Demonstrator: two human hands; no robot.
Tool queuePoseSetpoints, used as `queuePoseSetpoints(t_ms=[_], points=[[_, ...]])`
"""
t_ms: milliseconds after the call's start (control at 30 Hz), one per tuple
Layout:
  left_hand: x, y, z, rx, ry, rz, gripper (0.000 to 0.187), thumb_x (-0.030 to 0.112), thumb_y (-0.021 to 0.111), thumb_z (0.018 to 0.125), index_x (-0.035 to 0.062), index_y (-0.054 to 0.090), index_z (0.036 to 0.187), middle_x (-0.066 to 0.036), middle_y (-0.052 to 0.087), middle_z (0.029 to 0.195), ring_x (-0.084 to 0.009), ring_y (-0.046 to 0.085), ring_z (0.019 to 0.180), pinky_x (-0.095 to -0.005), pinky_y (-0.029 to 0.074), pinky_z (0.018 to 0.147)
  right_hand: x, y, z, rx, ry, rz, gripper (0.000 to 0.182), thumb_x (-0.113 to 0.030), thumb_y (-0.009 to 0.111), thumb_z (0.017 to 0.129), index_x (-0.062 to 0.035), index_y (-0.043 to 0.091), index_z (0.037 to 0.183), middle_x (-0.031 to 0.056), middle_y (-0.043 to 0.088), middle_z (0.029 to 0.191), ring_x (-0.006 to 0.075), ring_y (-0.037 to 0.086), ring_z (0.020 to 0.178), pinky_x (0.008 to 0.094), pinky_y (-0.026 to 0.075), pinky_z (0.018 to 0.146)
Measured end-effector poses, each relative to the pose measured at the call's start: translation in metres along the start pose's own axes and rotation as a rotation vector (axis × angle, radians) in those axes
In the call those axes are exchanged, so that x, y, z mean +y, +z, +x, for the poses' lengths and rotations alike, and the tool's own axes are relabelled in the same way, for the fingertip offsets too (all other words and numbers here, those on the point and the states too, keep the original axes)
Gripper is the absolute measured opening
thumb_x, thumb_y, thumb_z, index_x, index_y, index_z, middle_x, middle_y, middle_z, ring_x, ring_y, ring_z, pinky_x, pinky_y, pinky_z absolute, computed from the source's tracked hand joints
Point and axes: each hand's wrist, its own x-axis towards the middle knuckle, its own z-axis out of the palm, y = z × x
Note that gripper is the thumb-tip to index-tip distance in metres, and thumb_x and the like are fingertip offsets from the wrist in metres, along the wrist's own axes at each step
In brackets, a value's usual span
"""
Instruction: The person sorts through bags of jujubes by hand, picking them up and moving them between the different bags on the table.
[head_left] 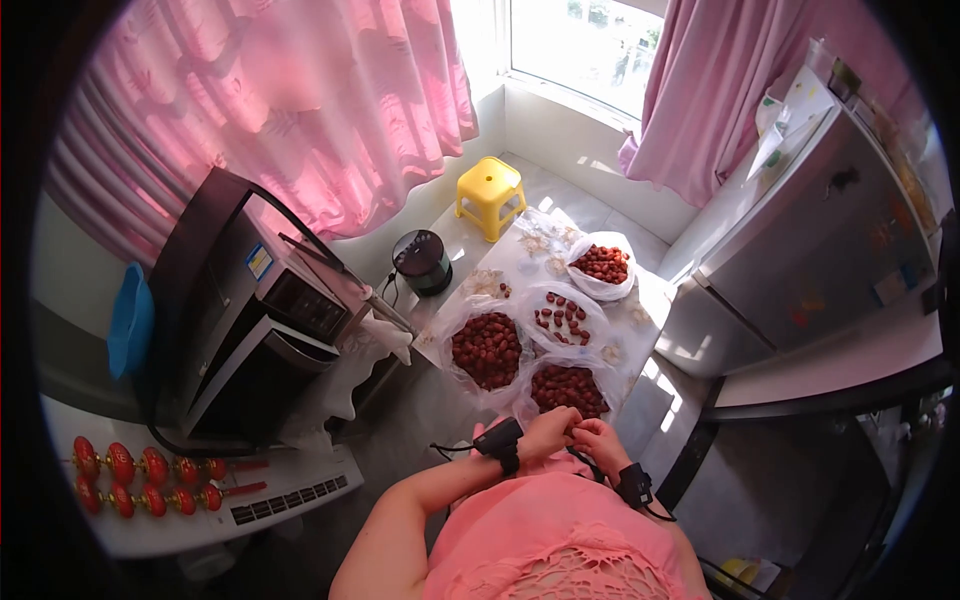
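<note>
We stand over a small table [640, 300] by the window, and our work sits in front of our chest. At the table's left edge lies the largest open bag of red dates [487, 350]; just right of it, at the near edge, a second bag of dates [568, 388] sits directly under our hands. Our left hand [548, 432] and right hand [600, 440] meet above that near bag, fingers curled inward and touching each other, apparently pinching one small fruit between them (it is too small to make out, so we cannot tell what exactly they hold). Further back sit a bowl of split dates [563, 318] and another bag [601, 265] near the far right corner. We judge this the step of opening or pitting a single date; the next move calls for a firm grip and a clean pull apart.
</note>
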Motion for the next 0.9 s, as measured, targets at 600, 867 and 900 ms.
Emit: queuePoseSetpoints(t_ms=[600, 867, 900], points=[[-0.033, 0.015, 0.002, -0.038, 0.014, -0.086, 0.023, 0.005, 0.051, 0.079, 0.0027, 0.047, 0.101, -0.014, 0.058, 0.090, -0.0280, 0.058, 0.079, -0.0353, 0.045, 0.064, -0.012, 0.007, 0.001, 0.032, 0.084, 0.026, 0.014, -0.020, 0.056, 0.084, -0.0071, 0.051, 0.089, 0.0010, 0.057, 0.074, 0.0099, 0.056, 0.064, 0.0222, 0.046, 0.058], [-0.026, -0.012, -0.001, -0.065, -0.726, -1.157, 0.016, 0.016, 0.042, 0.088, 0.0063, 0.054, 0.095, -0.001, 0.055, 0.084, -0.0086, 0.052, 0.066, -0.0209, 0.039, 0.053, -0.011, 0.007, 0.002, 0.095, -0.002, 0.024, 0.012, -0.019, 0.053, 0.085, -0.0074, 0.054, 0.088, 0.0002, 0.055, 0.072, 0.0076, 0.053, 0.062, 0.0197, 0.044, 0.058], [-0.033, -0.012, -0.001, -0.088, -0.708, -1.196, 0.018, 0.016, 0.042, 0.089, 0.0062, 0.054, 0.096, 0.000, 0.055, 0.083, -0.0082, 0.050, 0.066, -0.0205, 0.037, 0.052, -0.011, 0.007, 0.002, 0.101, -0.003, 0.032, 0.012, -0.019, 0.053, 0.085, -0.0074, 0.054, 0.088, 0.0002, 0.055, 0.072, 0.0076, 0.053, 0.062, 0.0197, 0.044, 0.058]])
